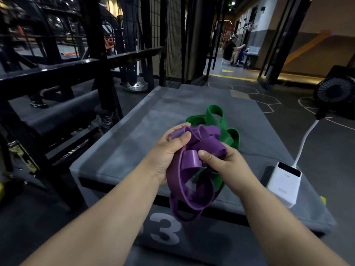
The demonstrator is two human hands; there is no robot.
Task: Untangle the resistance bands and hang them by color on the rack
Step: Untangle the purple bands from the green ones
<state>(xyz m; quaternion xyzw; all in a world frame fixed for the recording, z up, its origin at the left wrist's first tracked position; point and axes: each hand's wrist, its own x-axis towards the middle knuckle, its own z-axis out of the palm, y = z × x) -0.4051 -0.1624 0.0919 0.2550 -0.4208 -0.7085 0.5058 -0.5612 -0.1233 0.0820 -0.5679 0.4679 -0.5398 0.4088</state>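
Purple rubber in a tangle of flat loops: the purple band (pixel 192 189), lifted off the grey padded box (pixel 124 150) and held above its near edge by both hands. Gripped from the left by the left hand (pixel 169 150), thumb laid over a fold at the top of the bundle, fingers curled round behind it. Pinched from the right by the right hand (pixel 226 164), thumb pressing on a short rolled loop in the middle, other fingers tucked under the tangle and mostly hidden. Hangs in long loops below the wrists, down past the box's front face and a large pale numeral 3 (pixel 165 231) printed there. Threaded through and behind the purple, the green band (pixel 213 116): partly caught in the bundle under the right hand, otherwise lying in coils on the box top just beyond the hands. At the box's near right corner, a white power bank (pixel 284 185), with a white cable (pixel 305 143) rising from it toward a black fan (pixel 336 91) on the floor to the right. Just left of the box, a black metal rack (pixel 57 73). Far back in a lit doorway, well apart from all this, seated people (pixel 232 50).
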